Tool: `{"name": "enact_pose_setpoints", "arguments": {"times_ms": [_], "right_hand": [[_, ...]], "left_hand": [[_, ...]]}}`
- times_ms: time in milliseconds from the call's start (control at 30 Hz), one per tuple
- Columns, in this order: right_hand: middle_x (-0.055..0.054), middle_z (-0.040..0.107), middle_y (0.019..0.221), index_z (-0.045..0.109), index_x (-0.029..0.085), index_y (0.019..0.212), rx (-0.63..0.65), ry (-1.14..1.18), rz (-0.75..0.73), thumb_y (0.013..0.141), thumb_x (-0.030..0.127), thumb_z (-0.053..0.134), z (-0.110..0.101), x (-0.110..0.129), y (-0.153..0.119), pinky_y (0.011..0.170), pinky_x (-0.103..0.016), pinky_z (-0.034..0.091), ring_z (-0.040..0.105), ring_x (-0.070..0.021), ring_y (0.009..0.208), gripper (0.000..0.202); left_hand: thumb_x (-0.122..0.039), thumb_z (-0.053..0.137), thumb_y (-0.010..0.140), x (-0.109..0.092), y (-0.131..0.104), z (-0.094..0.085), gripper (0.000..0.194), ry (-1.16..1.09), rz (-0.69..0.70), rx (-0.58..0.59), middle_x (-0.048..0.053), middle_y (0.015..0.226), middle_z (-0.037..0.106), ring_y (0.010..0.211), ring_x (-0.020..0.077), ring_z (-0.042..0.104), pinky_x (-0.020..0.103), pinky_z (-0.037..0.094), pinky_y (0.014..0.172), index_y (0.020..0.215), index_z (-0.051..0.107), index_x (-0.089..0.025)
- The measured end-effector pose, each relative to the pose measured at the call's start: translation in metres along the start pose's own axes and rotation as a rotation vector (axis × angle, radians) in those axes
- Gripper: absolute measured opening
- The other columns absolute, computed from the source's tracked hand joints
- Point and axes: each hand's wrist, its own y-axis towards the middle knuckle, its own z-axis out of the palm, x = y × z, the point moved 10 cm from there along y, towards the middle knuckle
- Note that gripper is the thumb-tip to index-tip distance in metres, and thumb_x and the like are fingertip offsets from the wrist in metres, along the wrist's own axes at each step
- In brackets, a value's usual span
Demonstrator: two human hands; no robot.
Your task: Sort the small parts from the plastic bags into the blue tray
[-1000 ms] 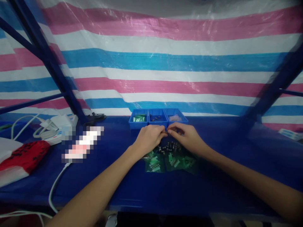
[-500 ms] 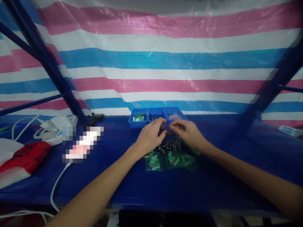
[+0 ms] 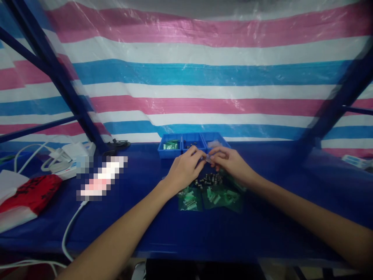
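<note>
Between my two hands is a small clear plastic bag (image 3: 208, 158), pinched from both sides above the table. My left hand (image 3: 186, 167) is closed, with thumb and fingertips on the bag's left side. On its right side the fingers of my right hand (image 3: 229, 161) are pressed together. Whether anything is inside the bag is hidden by my fingers. Just below my hands lies a loose pile of small metal fittings (image 3: 213, 179). Nearer to me, green-tinted bags (image 3: 190, 199) with pale parts in them lie flat.
Behind my hands stands a blue tray with three compartments (image 3: 169, 154), holding green packets, small dark parts and clear bags. A power strip with white plugs (image 3: 68, 171), a white cable (image 3: 65, 233) and a red-and-white bag (image 3: 37, 194) are at the left. Blue metal posts (image 3: 62, 85) frame the table.
The clear bag has become more bunched and visible between my fingertips. My right-hand fingers have curled lower, and the left fingers have shifted slightly. The pile and tray have stayed put.
</note>
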Motion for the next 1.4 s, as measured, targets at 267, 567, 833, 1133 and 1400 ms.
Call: {"name": "enact_pose_setpoints", "arguments": {"times_ms": [267, 567, 833, 1133, 1400], "right_hand": [[-0.005, 0.071, 0.089, 0.071, 0.02, 0.089, 0.048, -0.22, -0.183, 0.096, 0.051, 0.054, 0.009, 0.017, -0.004, 0.068, -0.032, 0.05, 0.063, -0.0194, 0.079, 0.036], [-0.007, 0.072, 0.094, 0.072, 0.021, 0.076, -0.002, -0.115, -0.143, 0.087, 0.045, 0.065, 0.002, 0.016, -0.004, 0.06, -0.031, 0.051, 0.064, -0.0197, 0.081, 0.028], [-0.009, 0.075, 0.095, 0.077, 0.021, 0.082, -0.018, -0.004, -0.101, 0.092, 0.054, 0.058, -0.004, 0.012, 0.001, 0.066, -0.034, 0.055, 0.064, -0.0177, 0.072, 0.039], [-0.011, 0.077, 0.099, 0.077, 0.019, 0.104, -0.16, -0.228, -0.18, 0.09, 0.042, 0.062, -0.044, 0.025, 0.012, 0.072, -0.038, 0.057, 0.069, -0.024, 0.083, 0.031], [-0.018, 0.068, 0.129, 0.066, 0.015, 0.13, -0.194, -1.044, -0.44, 0.099, 0.04, 0.049, -0.034, 0.006, 0.024, 0.102, -0.057, 0.045, 0.057, -0.0377, 0.122, 0.043]], "left_hand": [[-0.025, 0.05, 0.103, 0.011, 0.001, -0.007, 0.015, -0.024, -0.083, -0.08, 0.004, 0.102, 0.07, 0.094, 0.0198, 0.067, 0.035, 0.054, 0.083, 0.111, 0.062, -0.02], [-0.019, 0.061, 0.093, 0.0, 0.002, 0.001, 0.011, -0.271, -0.019, -0.001, 0.002, 0.101, 0.071, 0.094, 0.0169, 0.067, 0.032, 0.053, 0.084, 0.104, 0.063, -0.02], [-0.016, 0.055, 0.097, 0.009, 0.005, -0.002, 0.02, -0.293, -0.066, -0.046, 0.002, 0.104, 0.074, 0.092, 0.0171, 0.069, 0.034, 0.054, 0.086, 0.111, 0.069, -0.022], [-0.018, 0.051, 0.099, 0.017, 0.005, -0.012, 0.029, -0.254, -0.137, -0.1, 0.0, 0.083, 0.067, 0.073, 0.0149, 0.064, 0.029, 0.047, 0.071, 0.127, 0.055, -0.019], [-0.015, 0.052, 0.095, 0.019, 0.005, 0.0, 0.013, -0.29, -0.153, -0.065, -0.002, 0.079, 0.064, 0.066, 0.0125, 0.059, 0.027, 0.044, 0.067, 0.105, 0.06, -0.019]]}}
